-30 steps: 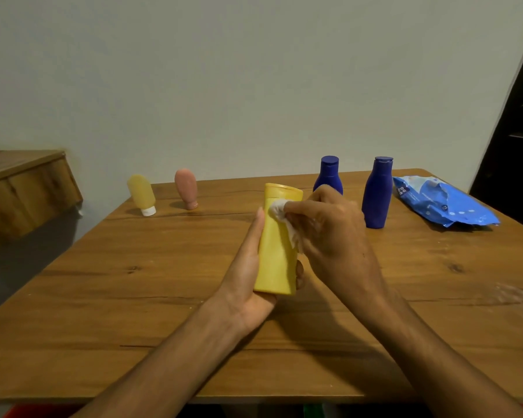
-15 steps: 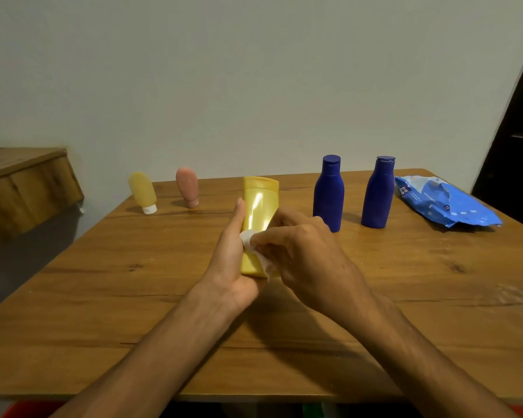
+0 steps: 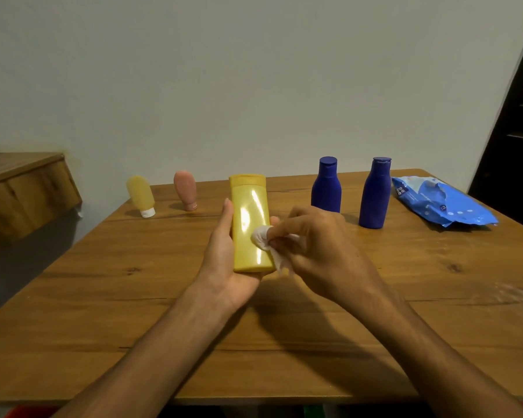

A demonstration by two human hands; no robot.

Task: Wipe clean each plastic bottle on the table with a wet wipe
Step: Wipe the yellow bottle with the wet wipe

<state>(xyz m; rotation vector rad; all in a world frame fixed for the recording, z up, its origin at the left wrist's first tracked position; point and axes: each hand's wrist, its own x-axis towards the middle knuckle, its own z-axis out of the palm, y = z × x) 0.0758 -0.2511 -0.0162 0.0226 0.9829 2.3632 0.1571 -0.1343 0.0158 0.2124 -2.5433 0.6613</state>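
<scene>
Fingers of the left grip (image 3: 224, 260) curl round the large yellow bottle (image 3: 249, 218) from behind, with the thumb along its left edge and fingertips showing past its right edge. The bottle's base sits in the palm, its cap end points away from the person, and its glossy front faces the camera; it appears to be held clear of the surface (image 3: 133, 297). The right grip (image 3: 317, 245) pinches a bunched white wet wipe (image 3: 261, 238) between thumb and fingertips and presses the wad against the bottle's front, near the right edge of its lower half. A loose tail of the wipe hangs below that palm. Just beyond the right grip's knuckles a dark blue bottle (image 3: 326, 188) stands upright, its base hidden by them. A second dark blue bottle (image 3: 375, 197) stands upright farther right. Past that one, a blue wipe pack (image 3: 435, 203) lies flat near the far right corner. Beyond and left of the left grip, a small pale yellow tube (image 3: 140, 194) and a small pink tube (image 3: 185, 190) stand cap-down, slightly tilted, well apart from the held bottle.
</scene>
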